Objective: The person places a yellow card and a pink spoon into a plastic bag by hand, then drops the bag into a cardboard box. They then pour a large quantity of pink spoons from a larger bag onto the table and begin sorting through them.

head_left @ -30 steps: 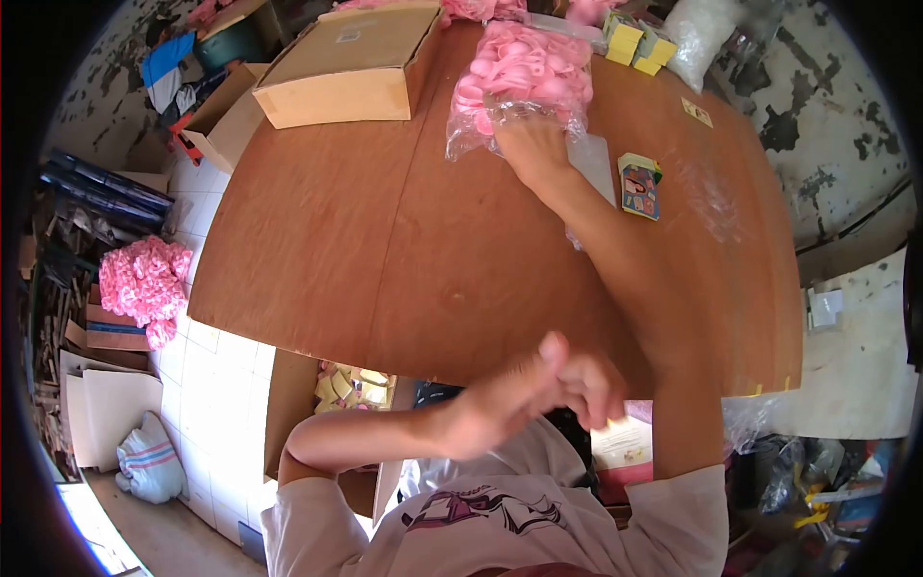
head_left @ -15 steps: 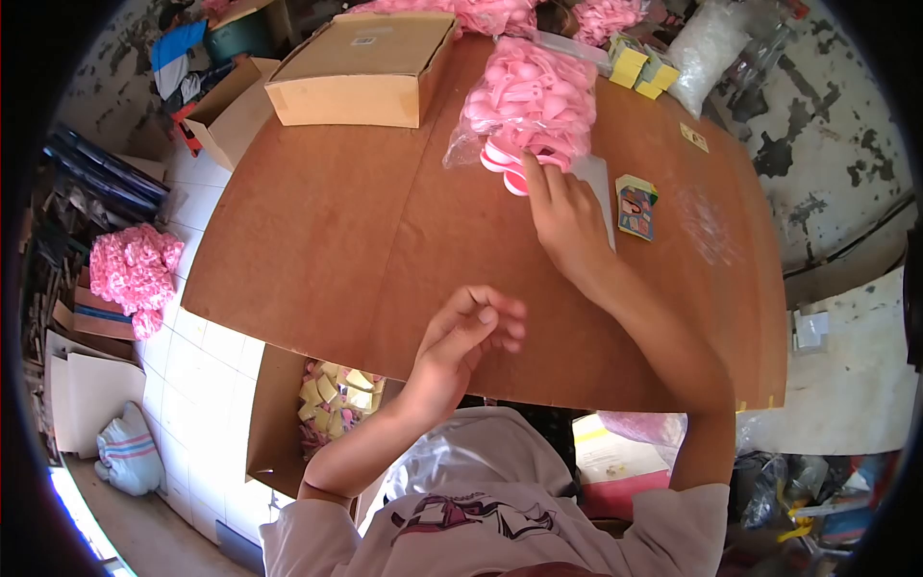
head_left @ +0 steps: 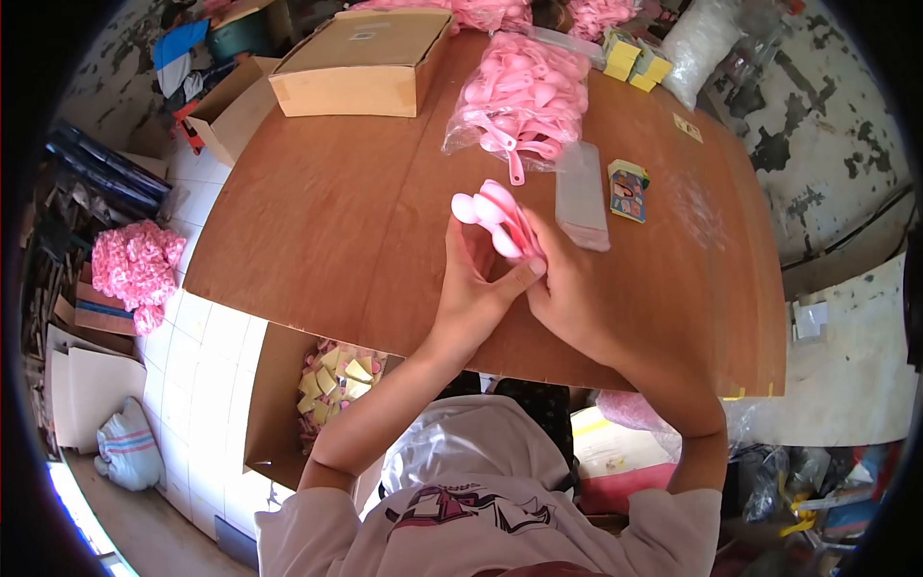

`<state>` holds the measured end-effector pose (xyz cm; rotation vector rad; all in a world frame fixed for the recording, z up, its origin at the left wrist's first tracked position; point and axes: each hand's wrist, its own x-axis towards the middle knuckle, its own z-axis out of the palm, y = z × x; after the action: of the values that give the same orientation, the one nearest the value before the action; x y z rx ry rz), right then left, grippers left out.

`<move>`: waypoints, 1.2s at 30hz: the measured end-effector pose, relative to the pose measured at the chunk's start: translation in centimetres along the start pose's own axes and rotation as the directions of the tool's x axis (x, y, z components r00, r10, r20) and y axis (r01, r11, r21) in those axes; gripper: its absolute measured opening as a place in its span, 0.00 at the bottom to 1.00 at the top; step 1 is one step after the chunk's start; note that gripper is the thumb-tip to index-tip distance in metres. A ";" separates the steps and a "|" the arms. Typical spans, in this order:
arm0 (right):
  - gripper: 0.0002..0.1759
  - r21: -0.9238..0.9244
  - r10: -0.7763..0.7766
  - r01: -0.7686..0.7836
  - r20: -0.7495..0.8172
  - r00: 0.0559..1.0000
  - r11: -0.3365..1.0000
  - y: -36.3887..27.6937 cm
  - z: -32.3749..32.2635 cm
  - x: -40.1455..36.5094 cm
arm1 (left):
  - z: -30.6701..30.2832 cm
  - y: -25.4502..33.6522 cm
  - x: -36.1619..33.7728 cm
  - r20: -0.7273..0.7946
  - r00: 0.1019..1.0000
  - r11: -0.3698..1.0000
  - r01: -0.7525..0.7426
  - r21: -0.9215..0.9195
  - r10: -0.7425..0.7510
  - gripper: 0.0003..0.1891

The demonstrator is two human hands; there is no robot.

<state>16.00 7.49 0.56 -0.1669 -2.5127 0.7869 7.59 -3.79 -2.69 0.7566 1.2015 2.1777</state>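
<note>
Several pink plastic spoons (head_left: 498, 216) stand bunched between my two hands, their rounded ends pointing up and away from me. My right hand (head_left: 567, 284) is closed around the bunch from the right side. From the left, my left hand (head_left: 473, 293) also grips it, its thumb across the lower part; the handles are mostly hidden by my fingers. Beyond them lies a clear plastic bag (head_left: 524, 91) full of pink spoons, with one loose spoon (head_left: 512, 159) at its near edge. To the right sits a stack of clear flat plastic sleeves (head_left: 580, 197).
Printed cards (head_left: 629, 190) lie on the brown table (head_left: 385, 221), right of the sleeves. A cardboard box (head_left: 361, 67) stands at the back left, and yellow card bundles (head_left: 635, 62) at the back right. Below the front edge, an open carton (head_left: 274, 404) holds packed pieces.
My right hand has drawn back from the bag with pink spoons, uncovering the sleeves. My left hand has risen to meet it and closed on the bunch. One spoon remains by the bag.
</note>
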 end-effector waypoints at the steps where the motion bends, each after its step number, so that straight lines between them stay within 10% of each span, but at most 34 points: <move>1: 0.30 0.046 -0.048 0.049 -0.027 0.998 0.998 0.1 0.4 -0.1 | 0.2 0.3 -0.4 -0.015 1.000 0.999 0.025 -0.024 -0.025 0.41; 13: 0.29 0.185 -0.052 0.017 0.186 0.981 0.983 -2.3 -1.2 0.7 | -0.7 0.0 -0.7 -0.162 0.985 0.970 0.021 -0.244 -0.063 0.22; 36: 0.12 0.463 0.074 -0.171 0.220 0.973 0.869 -0.3 4.3 6.6 | -8.0 3.4 2.1 -0.132 0.976 0.985 0.173 -0.008 -0.173 0.08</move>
<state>8.17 6.79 0.47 -0.0801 -2.4082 1.5204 -0.01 -8.53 -2.87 0.4946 1.2865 2.1088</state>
